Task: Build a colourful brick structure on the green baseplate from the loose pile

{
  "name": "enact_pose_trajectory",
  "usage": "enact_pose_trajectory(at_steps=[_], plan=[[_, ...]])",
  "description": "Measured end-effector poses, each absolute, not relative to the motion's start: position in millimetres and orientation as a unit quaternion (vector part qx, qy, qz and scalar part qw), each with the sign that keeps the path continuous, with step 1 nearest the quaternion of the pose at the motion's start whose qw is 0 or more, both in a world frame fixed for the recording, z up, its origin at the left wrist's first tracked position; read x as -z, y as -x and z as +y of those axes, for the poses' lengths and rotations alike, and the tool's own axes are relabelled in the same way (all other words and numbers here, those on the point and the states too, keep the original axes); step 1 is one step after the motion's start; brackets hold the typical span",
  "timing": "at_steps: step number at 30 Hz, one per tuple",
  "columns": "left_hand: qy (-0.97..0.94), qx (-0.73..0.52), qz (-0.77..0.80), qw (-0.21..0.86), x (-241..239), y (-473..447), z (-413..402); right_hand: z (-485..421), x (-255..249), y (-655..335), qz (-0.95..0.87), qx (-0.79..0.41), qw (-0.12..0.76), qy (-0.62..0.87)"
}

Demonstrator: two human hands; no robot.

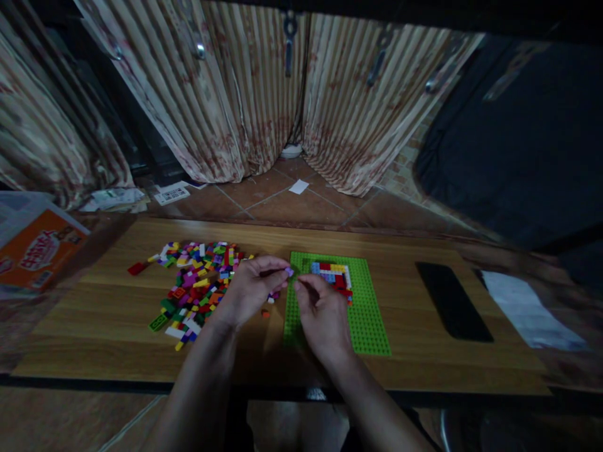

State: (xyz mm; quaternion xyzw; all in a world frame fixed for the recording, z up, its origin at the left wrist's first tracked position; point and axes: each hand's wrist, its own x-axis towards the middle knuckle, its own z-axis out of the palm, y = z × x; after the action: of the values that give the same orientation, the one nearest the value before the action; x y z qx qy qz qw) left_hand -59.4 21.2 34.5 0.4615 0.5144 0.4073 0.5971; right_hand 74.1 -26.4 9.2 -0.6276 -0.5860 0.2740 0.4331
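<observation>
Near green baseplate point(370, 329), left hand point(252, 289) pinches a small purple brick point(289, 271); grip of right hand point(324, 317) unclear

— How are the bare forearms point(202, 383) lying?
— Both are slanting inward from below
— What is the left hand point(257, 285) doing?
— It is pinching at the fingertips point(285, 274)
— And the right hand point(326, 314)?
— It is curling, its thumb and forefinger pointing toward the left hand, a small gap separating them

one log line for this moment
left hand: pinching purple brick; right hand: over green studded baseplate; brick assembly: on baseplate; loose bricks: left side of table
</observation>
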Motion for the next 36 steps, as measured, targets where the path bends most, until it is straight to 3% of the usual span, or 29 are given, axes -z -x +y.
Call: enact_pose_trajectory(at_steps=[8, 20, 30, 36], plan=[[-0.529, -0.392, 0.47, 0.587, -27, 55, 21, -23, -9, -84, -0.57, -0.294, 0.5, 0.582], [-0.526, -0.419, 0.449, 0.588, -19, 53, 18, -23, 3, -89, -0.576, -0.293, 0.473, 0.599], [-0.342, -0.65, 0.496, 0.462, -33, 106, 28, -25, 14, -60, -0.736, -0.176, 0.344, 0.556], [-0.246, -0.758, 0.475, 0.372, -54, 156, 14, -33, 14, -33, -0.754, -0.179, 0.353, 0.523]])
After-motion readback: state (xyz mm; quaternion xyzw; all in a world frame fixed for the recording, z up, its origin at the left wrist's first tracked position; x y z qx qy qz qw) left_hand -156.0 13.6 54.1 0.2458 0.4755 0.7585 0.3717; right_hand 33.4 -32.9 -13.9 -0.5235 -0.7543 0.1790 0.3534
